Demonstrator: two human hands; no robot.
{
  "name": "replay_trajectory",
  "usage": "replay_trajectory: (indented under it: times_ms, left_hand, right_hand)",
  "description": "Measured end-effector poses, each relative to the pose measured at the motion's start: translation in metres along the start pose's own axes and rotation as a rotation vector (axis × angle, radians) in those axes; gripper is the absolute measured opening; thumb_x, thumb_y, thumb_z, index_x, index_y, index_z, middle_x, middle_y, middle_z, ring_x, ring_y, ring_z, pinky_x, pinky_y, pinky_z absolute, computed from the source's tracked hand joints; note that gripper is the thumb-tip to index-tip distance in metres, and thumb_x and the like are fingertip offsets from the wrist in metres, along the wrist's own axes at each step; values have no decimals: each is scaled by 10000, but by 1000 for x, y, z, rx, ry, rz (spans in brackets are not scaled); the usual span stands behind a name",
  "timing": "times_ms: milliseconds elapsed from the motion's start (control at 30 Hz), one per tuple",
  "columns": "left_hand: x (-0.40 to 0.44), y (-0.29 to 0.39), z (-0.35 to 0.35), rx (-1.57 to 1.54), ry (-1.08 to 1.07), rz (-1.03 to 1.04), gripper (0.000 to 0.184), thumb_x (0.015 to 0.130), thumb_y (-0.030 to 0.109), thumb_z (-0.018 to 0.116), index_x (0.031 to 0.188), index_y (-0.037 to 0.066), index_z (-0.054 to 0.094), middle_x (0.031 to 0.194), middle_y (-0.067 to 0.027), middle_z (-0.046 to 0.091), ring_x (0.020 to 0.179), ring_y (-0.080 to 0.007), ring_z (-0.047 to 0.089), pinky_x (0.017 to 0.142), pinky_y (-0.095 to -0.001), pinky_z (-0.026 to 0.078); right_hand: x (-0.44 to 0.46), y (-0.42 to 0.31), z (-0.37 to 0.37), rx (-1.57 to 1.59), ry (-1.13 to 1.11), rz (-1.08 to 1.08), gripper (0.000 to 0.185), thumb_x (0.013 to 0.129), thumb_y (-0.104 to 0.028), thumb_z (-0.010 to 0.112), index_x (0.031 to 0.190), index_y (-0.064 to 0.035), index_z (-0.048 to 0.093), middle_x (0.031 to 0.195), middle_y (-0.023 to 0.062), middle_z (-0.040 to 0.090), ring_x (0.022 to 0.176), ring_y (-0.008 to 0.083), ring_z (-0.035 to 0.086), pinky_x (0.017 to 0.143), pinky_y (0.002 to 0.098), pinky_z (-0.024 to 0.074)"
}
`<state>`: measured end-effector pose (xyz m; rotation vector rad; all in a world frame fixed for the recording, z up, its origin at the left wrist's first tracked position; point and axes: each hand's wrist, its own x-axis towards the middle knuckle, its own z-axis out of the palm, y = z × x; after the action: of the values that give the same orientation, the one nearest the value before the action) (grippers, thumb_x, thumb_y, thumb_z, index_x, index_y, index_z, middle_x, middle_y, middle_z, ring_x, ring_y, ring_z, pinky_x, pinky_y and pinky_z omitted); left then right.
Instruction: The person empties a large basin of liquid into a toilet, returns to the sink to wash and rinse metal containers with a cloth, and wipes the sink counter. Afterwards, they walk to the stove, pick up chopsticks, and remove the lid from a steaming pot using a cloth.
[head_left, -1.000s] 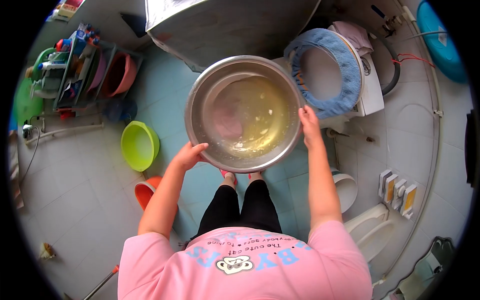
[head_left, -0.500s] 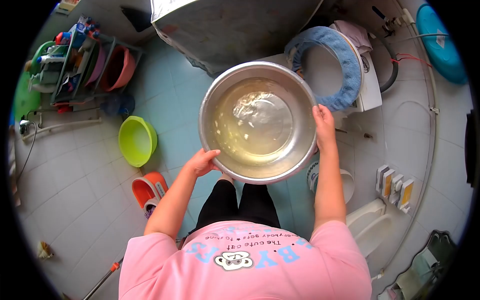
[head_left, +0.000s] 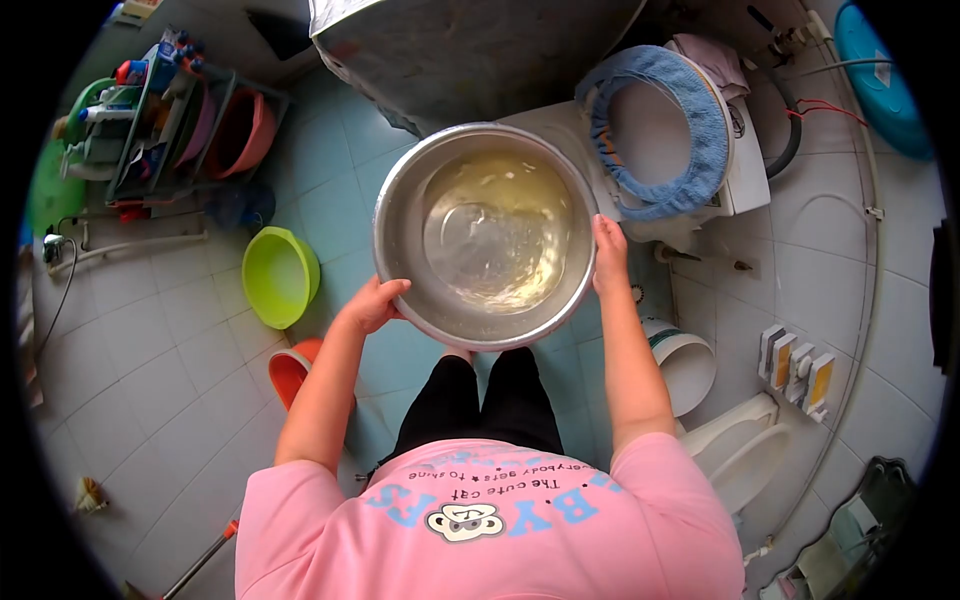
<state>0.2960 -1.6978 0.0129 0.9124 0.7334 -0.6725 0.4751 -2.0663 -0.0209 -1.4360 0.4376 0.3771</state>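
A large round metal basin (head_left: 400,235) is held up in front of my legs, with some yellowish, cloudy water (head_left: 500,235) in its bottom. My left hand (head_left: 374,303) grips the rim at the lower left, thumb over the edge. On the right side, my right hand (head_left: 609,255) is closed on the rim, its thumb on top. The fingers of both hands are partly hidden under the basin. The water gathers toward the right and far side, rippling and catching light.
A covered appliance (head_left: 470,70) stands ahead, with a toilet seat in a blue fabric cover (head_left: 705,150) right of it. A green basin (head_left: 280,278) and an orange item (head_left: 290,375) are at left, below a shelf (head_left: 160,130) of bottles and basins. A white bucket (head_left: 688,375) stands at right.
Both hands have carried the basin to the left and slightly toward me. The water has sloshed from the left side toward the right. More of the white bucket shows.
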Motion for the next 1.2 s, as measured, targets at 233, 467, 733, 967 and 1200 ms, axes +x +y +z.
replay_trajectory:
  times_ms: [233, 467, 733, 967, 1200]
  left_hand:
    - [10, -10, 13, -84, -17, 20, 531, 867, 164, 580, 1344, -2, 416, 1227, -157, 581, 1064, -302, 622, 865, -504, 538]
    - [10, -34, 30, -166, -32, -23, 491, 857, 122, 544, 1315, -15, 432, 1175, -151, 607, 1018, -289, 643, 848, -452, 559]
    - [7, -56, 51, -229, 57, -2, 492, 868, 123, 520, 1319, -34, 402, 1193, -176, 583, 1015, -306, 640, 850, -489, 547]
    - [13, -55, 57, -150, 168, 122, 459, 882, 124, 468, 1300, -54, 399, 1180, -180, 577, 1010, -304, 640, 836, -459, 563]
    - [9, -50, 71, -181, 141, 241, 500, 921, 222, 515, 1334, -20, 372, 1253, -169, 548, 1073, -312, 613, 827, -460, 563]
  right_hand:
    - [-29, -66, -4, 69, -88, -89, 336, 981, -257, 555, 1173, 20, 554, 1049, 50, 622, 946, 109, 567, 847, 250, 441]
    - [-38, -84, -20, 33, -160, -31, 446, 1001, -337, 496, 1278, 12, 502, 1083, 53, 620, 971, 125, 577, 853, 264, 454]
    - [-114, -15, -58, 86, -184, 273, 684, 948, -550, 472, 1423, -79, 331, 1358, 92, 480, 1156, 220, 518, 886, 439, 484]
    - [-123, 29, -9, 342, -337, 559, 621, 910, -363, 642, 1361, -23, 385, 1270, 165, 546, 1128, 311, 577, 855, 506, 542]
    - [-100, 22, 10, 280, -126, 451, 359, 853, -62, 621, 1172, 82, 538, 1101, 185, 632, 986, 271, 640, 839, 406, 548]
